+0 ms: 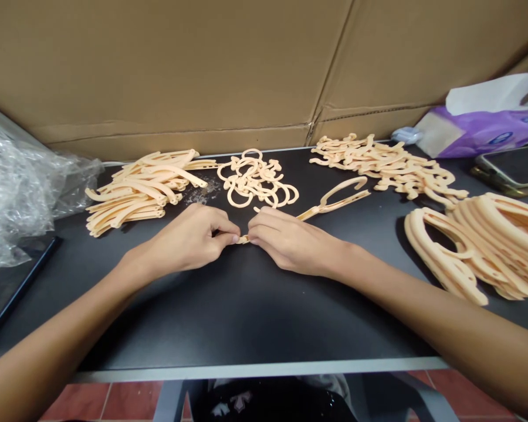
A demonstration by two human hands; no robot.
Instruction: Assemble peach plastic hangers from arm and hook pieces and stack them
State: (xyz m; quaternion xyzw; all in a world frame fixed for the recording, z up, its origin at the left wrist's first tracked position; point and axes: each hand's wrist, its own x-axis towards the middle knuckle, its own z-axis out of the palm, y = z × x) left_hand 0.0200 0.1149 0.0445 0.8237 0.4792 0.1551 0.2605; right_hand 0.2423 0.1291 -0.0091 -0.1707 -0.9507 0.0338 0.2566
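Observation:
My left hand (pixel 193 237) and my right hand (pixel 286 240) meet at the middle of the black table (pixel 246 316), both pinched on the near end of a peach plastic hanger part (pixel 334 199). The part runs from my fingertips away to the right and ends in a hook-shaped loop. Just beyond my hands lies a heap of small peach hooks (pixel 255 181).
A stack of long peach strips (pixel 136 190) lies at the back left, a pile of small peach pieces (pixel 387 164) at the back right, and stacked curved hanger bodies (pixel 479 246) at the right. Cardboard (pixel 246 70) walls the back. Crumpled plastic film (pixel 17 187) sits left; a tissue pack (pixel 479 126) and phone (pixel 510 167) right.

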